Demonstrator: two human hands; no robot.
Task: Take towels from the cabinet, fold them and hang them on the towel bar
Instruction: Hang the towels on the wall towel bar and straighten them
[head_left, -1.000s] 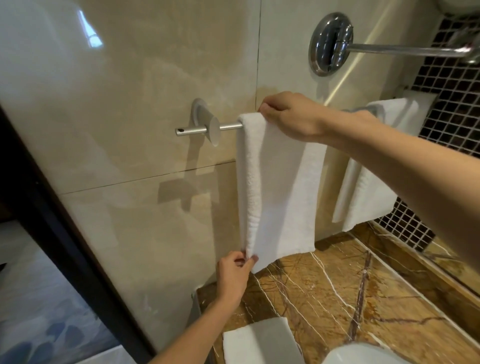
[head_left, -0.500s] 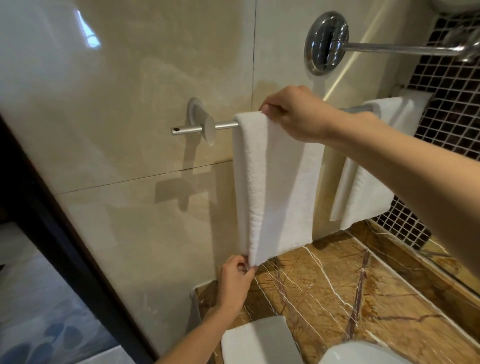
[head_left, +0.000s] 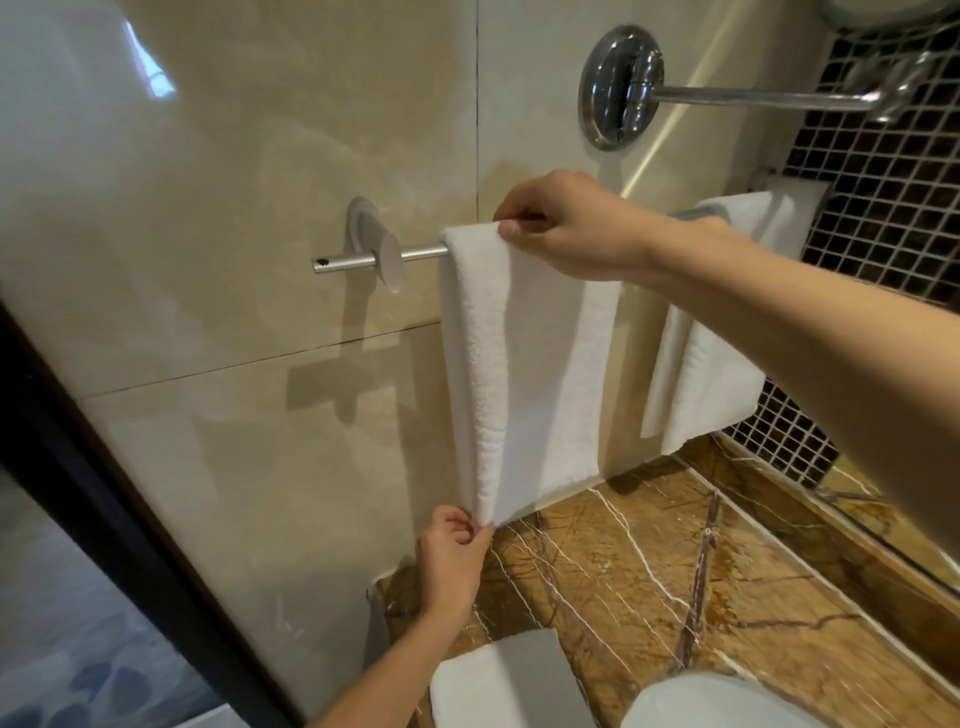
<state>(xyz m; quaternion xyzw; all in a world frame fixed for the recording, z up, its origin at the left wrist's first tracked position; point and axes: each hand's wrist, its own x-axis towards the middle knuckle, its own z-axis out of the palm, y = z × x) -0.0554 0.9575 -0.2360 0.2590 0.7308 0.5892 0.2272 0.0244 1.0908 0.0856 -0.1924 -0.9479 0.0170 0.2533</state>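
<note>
A folded white towel (head_left: 524, 364) hangs over the silver towel bar (head_left: 415, 253) on the beige tiled wall. My right hand (head_left: 566, 228) pinches the towel's top fold on the bar. My left hand (head_left: 452, 558) pinches the towel's lower left corner just above the counter. A second white towel (head_left: 706, 374) hangs further right on the same bar, partly hidden behind my right forearm. Another folded white towel (head_left: 498, 686) lies flat on the counter below my left arm.
A brown marble counter (head_left: 649, 577) runs under the bar. A chrome wall mount with a long arm (head_left: 623, 85) sticks out above the bar. Dark mosaic tiles (head_left: 872, 208) cover the right wall. A white rounded object (head_left: 717, 701) sits at the bottom edge. A dark door frame (head_left: 104, 493) stands at the left.
My left hand has shifted slightly at the towel's lower corner and keeps its pinch. The right hand stays on the top fold. The towel hangs a little straighter.
</note>
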